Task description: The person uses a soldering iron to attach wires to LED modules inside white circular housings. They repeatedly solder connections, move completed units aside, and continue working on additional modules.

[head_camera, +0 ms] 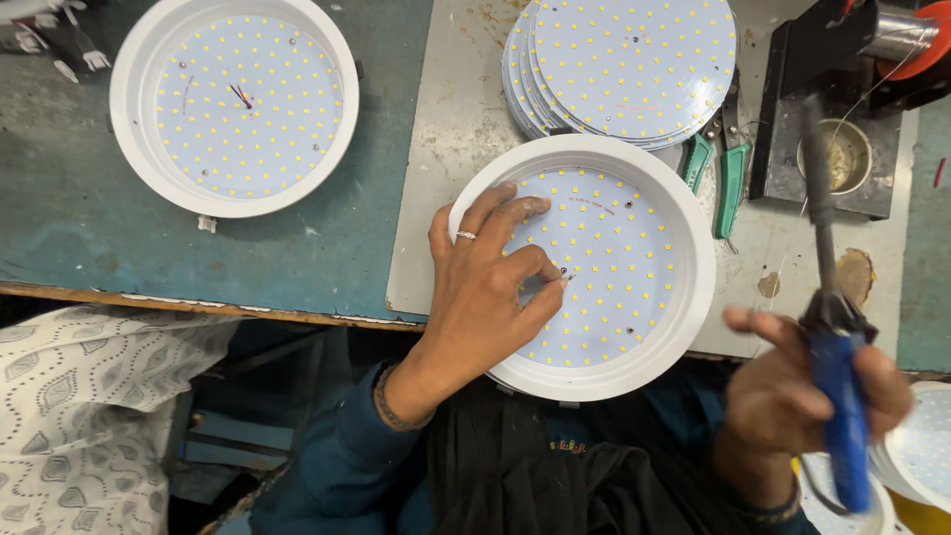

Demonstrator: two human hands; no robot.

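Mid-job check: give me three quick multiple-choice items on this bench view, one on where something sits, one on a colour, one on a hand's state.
1. Where is the stack of round LED boards?
A. Behind the near white lamp housing
B. On the floor
C. In the left hand

2. What colour is the soldering iron's handle?
A. Red
B. Blue
C. Yellow

3. What is the right hand doing?
A. Lying flat, empty
B. Gripping the soldering iron
C. Holding pliers

Answers: 1 A, the stack lies past the housing's far rim. 2 B, the grip is blue. 3 B, fingers wrap the handle.
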